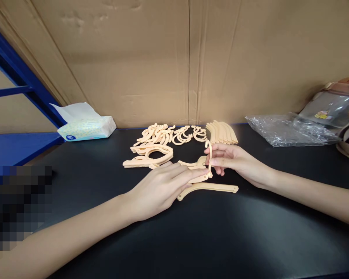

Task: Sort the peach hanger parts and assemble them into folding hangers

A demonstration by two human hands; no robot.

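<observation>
My left hand lies over a peach plastic hanger arm on the black table, fingers pressing a second curved piece near its joint. My right hand pinches a small peach hook, held upright at that joint. Behind the hands lie a stack of curved hanger pieces, a heap of loose hooks and a row of straight bars, all the same peach colour.
A tissue pack sits at the back left beside a blue metal frame. A crumpled clear plastic bag and a patterned bag lie at the back right. A cardboard wall closes the back.
</observation>
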